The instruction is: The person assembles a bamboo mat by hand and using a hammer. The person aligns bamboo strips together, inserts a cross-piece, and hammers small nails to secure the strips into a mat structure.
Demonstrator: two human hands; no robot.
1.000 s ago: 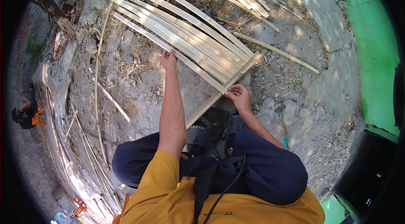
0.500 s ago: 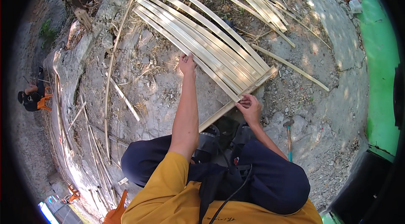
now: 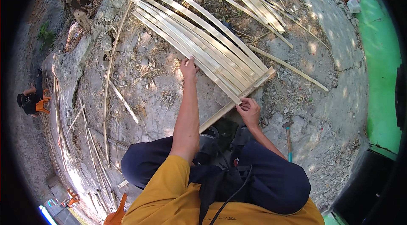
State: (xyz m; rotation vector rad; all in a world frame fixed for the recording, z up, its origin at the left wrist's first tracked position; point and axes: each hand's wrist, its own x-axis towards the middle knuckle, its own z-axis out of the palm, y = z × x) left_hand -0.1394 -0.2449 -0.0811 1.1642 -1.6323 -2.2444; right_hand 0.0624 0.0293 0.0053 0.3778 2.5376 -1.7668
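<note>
Several long pale bamboo slats (image 3: 203,42) lie side by side on the ground, their near ends resting across a bamboo crosspiece (image 3: 237,100) that runs diagonally. My left hand (image 3: 188,68) is stretched out and presses on the nearest slat about halfway along it. My right hand (image 3: 249,110) pinches the near end of that same slat where it meets the crosspiece. I squat in dark trousers and a yellow shirt.
A hammer with a blue-green handle (image 3: 288,138) lies on the ground by my right knee. More bamboo strips (image 3: 250,2) are piled farther off, thin splints (image 3: 108,93) lie at left. Another person (image 3: 30,100) crouches far left. A green surface (image 3: 377,55) borders the right.
Both hands stay on the nearest slat. The view has shifted, so the slats and my hands sit lower and more to the right in the picture.
</note>
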